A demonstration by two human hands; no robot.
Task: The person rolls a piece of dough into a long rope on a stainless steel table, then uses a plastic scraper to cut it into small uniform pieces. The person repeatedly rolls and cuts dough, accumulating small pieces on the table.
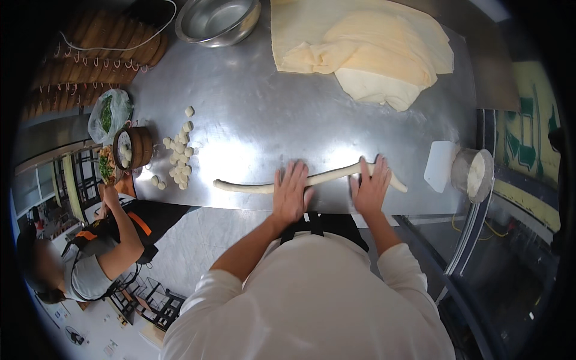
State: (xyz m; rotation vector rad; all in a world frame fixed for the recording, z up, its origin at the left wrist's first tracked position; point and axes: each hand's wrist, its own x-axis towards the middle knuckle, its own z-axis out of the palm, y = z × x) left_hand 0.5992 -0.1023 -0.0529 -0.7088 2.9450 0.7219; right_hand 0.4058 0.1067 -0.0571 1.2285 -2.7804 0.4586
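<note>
A long, thin rope of dough (335, 174) lies across the steel worktop (252, 112) near its front edge. My left hand (291, 191) rests flat on the rope left of its middle, fingers extended. Toward the rope's right end, my right hand (371, 184) presses on it with fingers spread. Neither hand is closed around the dough. Small cut dough pieces (180, 147) are scattered at the left of the worktop. At the back right sits a large mass of dough (378, 87), partly covered by a cream cloth (382, 40).
A steel bowl (218, 20) stands at the back left. At right are a white scraper (438, 166) and a tub of flour (478, 175). A bamboo steamer (135, 147), a bag of chopped greens (109, 116) and a filling bowl (108, 164) are at left, beside a co-worker (99, 256).
</note>
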